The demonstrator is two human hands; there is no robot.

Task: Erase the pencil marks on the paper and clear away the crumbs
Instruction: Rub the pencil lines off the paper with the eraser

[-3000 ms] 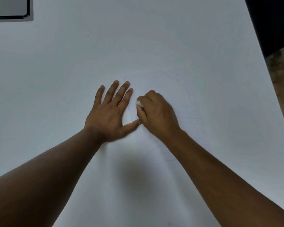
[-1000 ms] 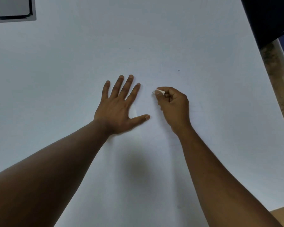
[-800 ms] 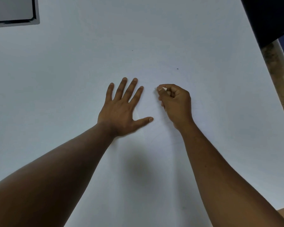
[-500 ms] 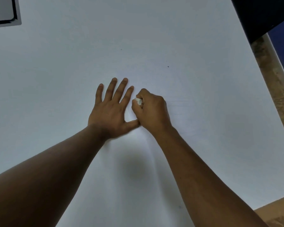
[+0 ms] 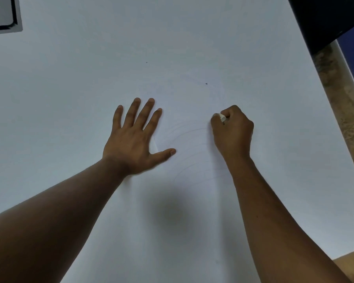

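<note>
Large white paper [image 5: 192,48] flat on the desk, filling most of the view. Thin, light, floppy; likely to buckle or crease under sideways rubbing, so needs pinning close to the stroke. Left hand [image 5: 133,139] flat on the sheet, fingers straight and spread, nothing in its grip. Right hand [image 5: 232,129] clenched round a small white eraser [image 5: 222,117], only its tip showing past the fingers. Faint curved pencil marks [image 5: 189,139] between both hands. Two dark specks [image 5: 206,83] further up, possibly crumbs; light enough to brush off. Best hold on eraser: short and low, to limit flex.
</note>
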